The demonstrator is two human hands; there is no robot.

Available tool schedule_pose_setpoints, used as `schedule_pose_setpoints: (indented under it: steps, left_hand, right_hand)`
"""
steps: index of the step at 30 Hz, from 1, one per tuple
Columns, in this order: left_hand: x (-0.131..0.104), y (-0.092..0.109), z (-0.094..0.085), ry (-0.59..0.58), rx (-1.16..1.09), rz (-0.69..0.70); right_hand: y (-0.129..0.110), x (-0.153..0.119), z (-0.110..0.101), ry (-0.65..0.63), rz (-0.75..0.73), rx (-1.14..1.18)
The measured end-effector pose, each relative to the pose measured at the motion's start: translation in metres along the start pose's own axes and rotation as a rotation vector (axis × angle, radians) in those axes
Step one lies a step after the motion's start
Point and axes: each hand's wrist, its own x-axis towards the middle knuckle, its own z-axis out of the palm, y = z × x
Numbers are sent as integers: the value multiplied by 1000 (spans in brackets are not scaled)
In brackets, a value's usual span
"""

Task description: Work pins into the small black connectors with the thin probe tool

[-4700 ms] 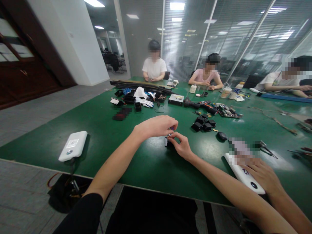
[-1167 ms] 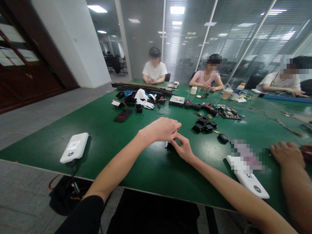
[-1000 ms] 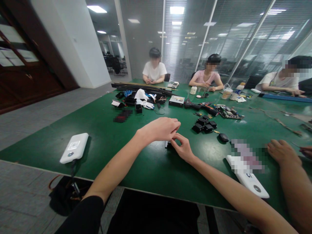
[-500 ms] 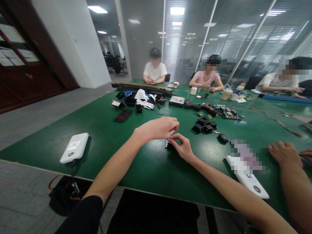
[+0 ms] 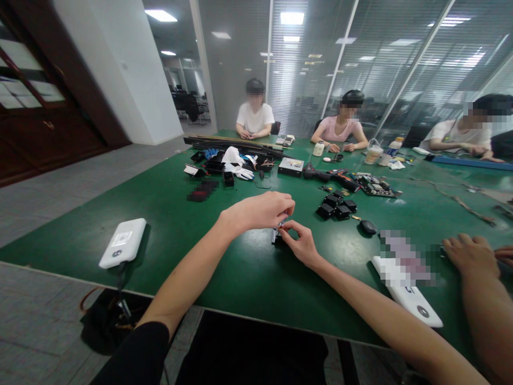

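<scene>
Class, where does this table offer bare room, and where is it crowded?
Bare: between the white device and left forearm; between that and the right forearm, nearer than the small part by the fingers. Crowded: farther back, from white gloves to the circuit board.

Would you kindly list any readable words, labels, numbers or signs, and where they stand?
None can be read with certainty.
White device at left: label too small.
White device at right: dark mark, unclear.
White bottle: markings too small.
Small piece at the right hand: none visible.
</scene>
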Motion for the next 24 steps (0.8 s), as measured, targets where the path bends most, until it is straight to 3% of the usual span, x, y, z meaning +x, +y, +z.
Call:
schedule_pose_setpoints:
  steps: [13,24]
  left_hand:
    - [-3,4,-5,11,56,5]
    - [-4,-2,-1,14,80,-10]
  right_hand:
    - [3,2,2,45,21,-10]
    - [1,-1,2,3,-7,-44]
